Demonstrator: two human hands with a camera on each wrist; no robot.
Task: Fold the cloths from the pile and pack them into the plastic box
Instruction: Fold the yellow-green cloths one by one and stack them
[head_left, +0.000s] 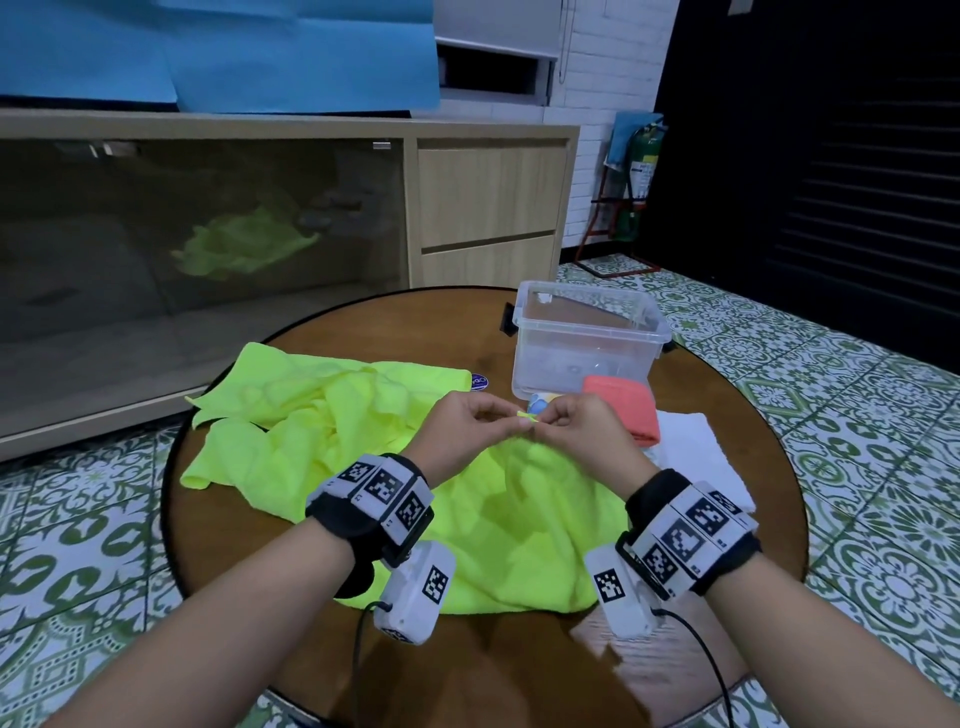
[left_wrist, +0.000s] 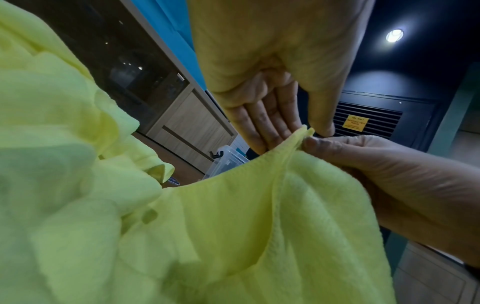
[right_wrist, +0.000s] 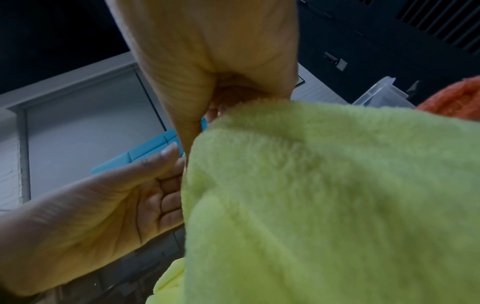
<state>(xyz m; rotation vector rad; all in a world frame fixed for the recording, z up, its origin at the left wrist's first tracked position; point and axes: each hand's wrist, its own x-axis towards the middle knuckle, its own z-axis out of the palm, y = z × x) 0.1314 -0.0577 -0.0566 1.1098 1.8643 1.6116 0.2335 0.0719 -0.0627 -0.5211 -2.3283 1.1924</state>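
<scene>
Left hand (head_left: 470, 423) and right hand (head_left: 582, 426) meet fingertip to fingertip above the round table (head_left: 727, 452), both pinching one raised corner of the yellow cloth (head_left: 322, 415), whose body hangs below and sprawls leftward, plastic box (head_left: 587, 338) beyond.

Yellow sign (left_wrist: 355, 122) on the dark louvred door, left wrist view: black lettering, of which only "RESTRICTED AREA" can be made out, the smaller lines above and below being too small to read. Round dark sticker (head_left: 478, 382) on the bench beside the yellow cloth: white letters partly covered, not legible. Label on the green fire extinguisher (head_left: 644, 174) by the wall: print present, too small to read; black-and-white square code markers on both wrist bands carry no readable text.
</scene>
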